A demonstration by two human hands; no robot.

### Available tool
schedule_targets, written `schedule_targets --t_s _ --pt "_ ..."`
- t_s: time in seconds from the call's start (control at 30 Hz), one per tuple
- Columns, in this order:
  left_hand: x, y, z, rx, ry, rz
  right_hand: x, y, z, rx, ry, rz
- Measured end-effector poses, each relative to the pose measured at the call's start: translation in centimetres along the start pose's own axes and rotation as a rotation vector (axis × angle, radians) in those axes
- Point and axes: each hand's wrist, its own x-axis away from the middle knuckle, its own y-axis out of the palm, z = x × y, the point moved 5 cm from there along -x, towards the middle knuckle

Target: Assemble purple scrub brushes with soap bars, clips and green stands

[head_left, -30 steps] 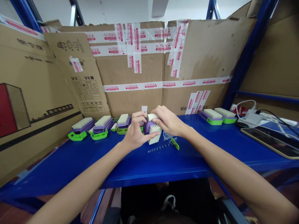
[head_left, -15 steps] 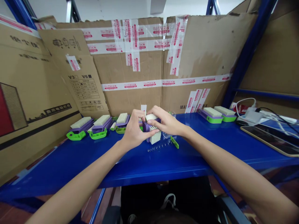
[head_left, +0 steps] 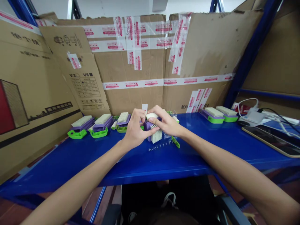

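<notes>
2 slightly shifted hands [head_left: 134,130] [head_left: 167,122], 1 brush [head_left: 157,136]

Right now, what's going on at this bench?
The left hand and right hand hold a purple brush with pale bristles over the blue shelf. Beside it lie a row of tiny metal parts and a green plastic piece. Three similar brushes sit to the left, two more brushes to the right.

1 head cam, looking fwd & down at hands [head_left: 150,125], close.
</notes>
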Motion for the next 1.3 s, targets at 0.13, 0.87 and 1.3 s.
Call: schedule_targets --t_s 0.13,0.87,1.3 --pt "-0.1 -0.1 0.0 -0.006 0.001 0.015 -0.1 0.1 0.3 -0.019 0.001 0.009" --pt "1.5 2.1 -1.2 0.142 -0.251 -0.261 0.9 -0.9 -0.3 -0.242 0.165 0.338" --pt "1.4 0.8 1.2 0.038 0.291 -0.118 0.7 -5.0 2.7 0.074 0.339 0.162"
